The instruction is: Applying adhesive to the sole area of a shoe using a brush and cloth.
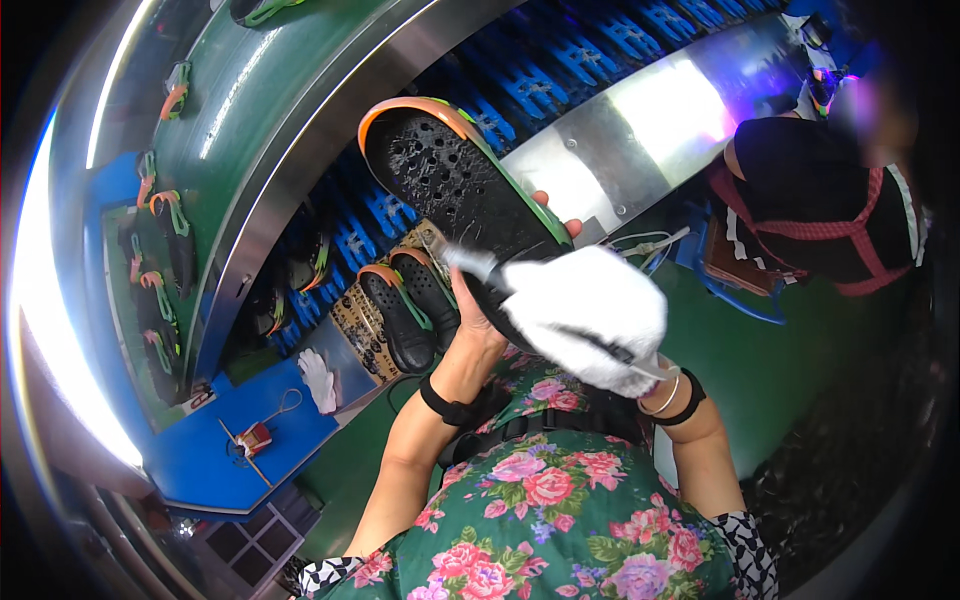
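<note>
A black clog point(440, 175) with round holes and an orange and green rim is held up in front of me. My left hand point(478, 315) grips it near its closer end, and fingertips show past its far right edge. My right hand point(590, 315) wears a white glove and is closed around a slim tool point(470, 258) with a pale, brush-like tip. That tip lies over the clog's lower part and is smeared by motion; its exact kind cannot be made out. The glove hides the clog's near end.
A pair of similar clogs point(398, 310) stands on a speckled board to the left. A blue table point(215, 450) bears a white glove point(318, 380) and a small red item point(255, 438). More clogs lie on a green belt point(225, 90). Another person point(820, 200) is at right.
</note>
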`<state>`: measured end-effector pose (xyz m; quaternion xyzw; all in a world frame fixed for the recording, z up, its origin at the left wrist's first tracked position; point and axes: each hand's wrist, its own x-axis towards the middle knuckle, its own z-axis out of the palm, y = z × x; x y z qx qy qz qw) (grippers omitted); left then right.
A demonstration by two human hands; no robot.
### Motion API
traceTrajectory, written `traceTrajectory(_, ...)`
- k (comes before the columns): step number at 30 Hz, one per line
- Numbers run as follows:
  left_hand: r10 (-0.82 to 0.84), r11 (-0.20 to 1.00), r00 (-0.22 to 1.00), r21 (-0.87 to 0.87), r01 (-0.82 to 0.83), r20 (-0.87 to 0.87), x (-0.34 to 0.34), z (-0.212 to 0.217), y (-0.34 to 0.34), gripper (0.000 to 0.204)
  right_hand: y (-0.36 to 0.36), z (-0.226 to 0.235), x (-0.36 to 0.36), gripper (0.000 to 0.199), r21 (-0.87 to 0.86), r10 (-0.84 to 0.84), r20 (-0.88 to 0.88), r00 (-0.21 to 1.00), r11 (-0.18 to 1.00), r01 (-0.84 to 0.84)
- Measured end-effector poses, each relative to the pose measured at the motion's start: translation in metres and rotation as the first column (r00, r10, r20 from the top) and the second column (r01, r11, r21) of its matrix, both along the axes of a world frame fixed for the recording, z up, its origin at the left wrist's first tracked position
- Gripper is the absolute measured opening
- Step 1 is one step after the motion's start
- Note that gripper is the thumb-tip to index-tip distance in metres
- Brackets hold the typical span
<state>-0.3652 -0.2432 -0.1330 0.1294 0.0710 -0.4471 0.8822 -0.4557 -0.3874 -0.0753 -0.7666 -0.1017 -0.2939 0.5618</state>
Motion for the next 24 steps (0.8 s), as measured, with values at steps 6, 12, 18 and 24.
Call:
traceTrajectory(6,-0.147,0.956,0.988,-0.251,0.153,0.039,0.014,-0.003,-0.004,0.104,0.024,-0.008,0.001,0.032,0.074,0.029,-0.048,0.998,0.997,-0.025)
traceTrajectory(12,0.016,0.975,0.998,-0.222,-0.028,-0.055,0.013,0.012,-0.014,0.105,-0.012,-0.006,-0.002,0.032,-0.171,0.011,0.050,0.999,0.985,-0.003)
traceTrajectory(18,0.001,0.990,0.999,-0.141,0.006,0.047,0.024,-0.001,-0.008,0.103,-0.007,0.001,-0.009,0.026,0.060,0.127,0.012,0.992,0.990,-0.128)
traceTrajectory(24,-0.020,0.989,0.995,-0.143,0.034,0.100,0.024,0.005,-0.008,0.098,-0.002,-0.010,-0.016,0.028,-0.089,0.080,0.048,0.996,0.993,-0.075)
